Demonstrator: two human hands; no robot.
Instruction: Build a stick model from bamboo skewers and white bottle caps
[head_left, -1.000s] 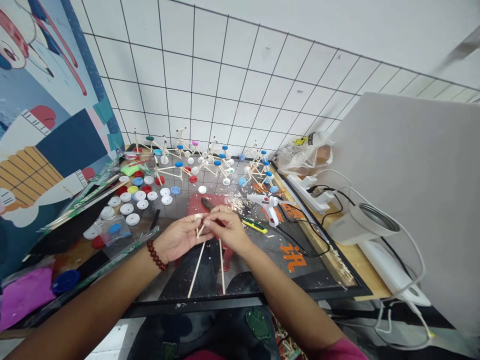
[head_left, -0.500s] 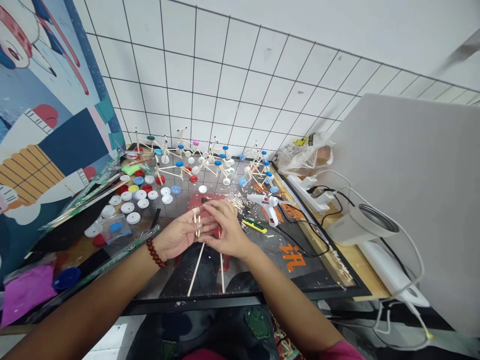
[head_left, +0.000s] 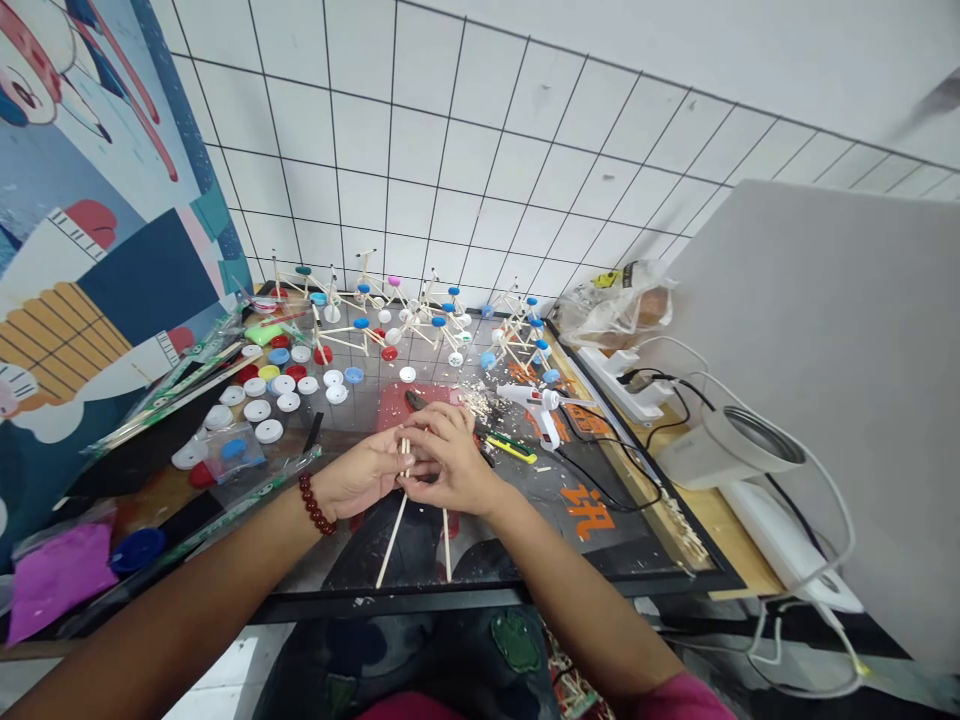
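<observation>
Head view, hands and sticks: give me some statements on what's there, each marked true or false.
Both the left hand and the right hand grip the wooden sticks. True.
The glue gun is in the right hand. False: it lies on the table, right of the hands.
Loose bottle caps lie left of the hands. True.
The left wrist is bare. False: it wears a bead bracelet.

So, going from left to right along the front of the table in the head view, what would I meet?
From the left: purple cloth → dark blue lid → clear bag with a blue cap → left hand → right hand, both pinching the wooden sticks → white glue gun → white round appliance.
</observation>
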